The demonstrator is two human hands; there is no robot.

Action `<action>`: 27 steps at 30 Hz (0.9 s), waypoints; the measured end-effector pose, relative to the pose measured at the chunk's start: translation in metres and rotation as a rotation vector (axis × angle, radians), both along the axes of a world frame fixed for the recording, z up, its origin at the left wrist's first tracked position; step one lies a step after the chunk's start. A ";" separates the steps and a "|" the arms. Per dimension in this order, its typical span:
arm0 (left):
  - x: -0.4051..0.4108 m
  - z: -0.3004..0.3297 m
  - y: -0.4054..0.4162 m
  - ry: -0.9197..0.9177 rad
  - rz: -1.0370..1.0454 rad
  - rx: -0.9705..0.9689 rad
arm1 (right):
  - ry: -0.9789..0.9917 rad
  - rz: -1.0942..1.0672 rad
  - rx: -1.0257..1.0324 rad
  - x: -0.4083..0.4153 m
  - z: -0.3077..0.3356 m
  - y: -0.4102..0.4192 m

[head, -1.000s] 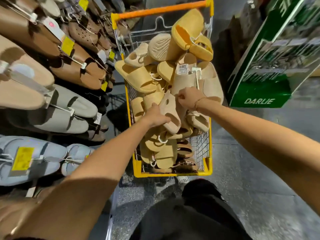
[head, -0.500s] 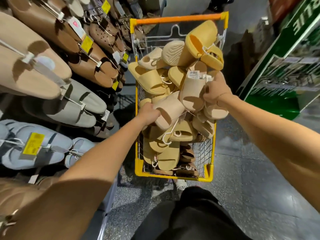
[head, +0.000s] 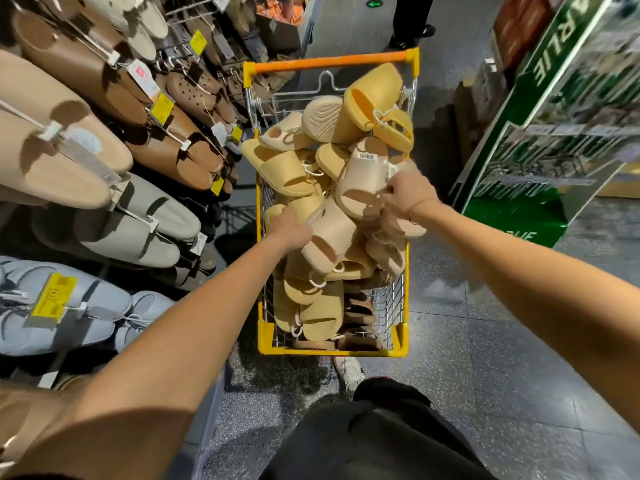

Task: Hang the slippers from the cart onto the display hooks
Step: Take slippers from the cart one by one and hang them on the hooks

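Note:
A yellow wire cart (head: 264,336) with an orange handle stands ahead of me, heaped with yellow and beige slippers. My left hand (head: 291,230) grips a beige slipper (head: 325,240) low in the pile. My right hand (head: 408,195) pinches the hanger of another beige slipper pair (head: 363,181) lifted above the heap; a barcode sticker shows on its sole. A bright yellow pair (head: 374,98) tops the pile at the far end. Display hooks (head: 114,57) on the left wall carry hung slippers.
The left wall holds rows of beige, brown, grey and pale blue slippers (head: 69,306) with yellow price tags. A green display stand (head: 540,140) stands to the right of the cart. Someone's feet (head: 412,32) stand beyond the cart. Grey speckled floor runs on the right.
My right hand has risen and shifted right, lifting a beige slipper pair out of the pile. My left hand keeps its hold on the lower slipper. The view has tilted upward.

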State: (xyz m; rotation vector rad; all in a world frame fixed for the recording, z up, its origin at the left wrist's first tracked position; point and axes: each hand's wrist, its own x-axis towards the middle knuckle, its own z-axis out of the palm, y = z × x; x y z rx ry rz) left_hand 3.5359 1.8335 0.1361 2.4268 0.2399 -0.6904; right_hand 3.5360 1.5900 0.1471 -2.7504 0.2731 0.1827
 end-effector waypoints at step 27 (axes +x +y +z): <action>-0.149 0.188 0.247 -0.812 0.952 -0.827 | 0.347 0.212 1.943 -0.099 0.350 0.380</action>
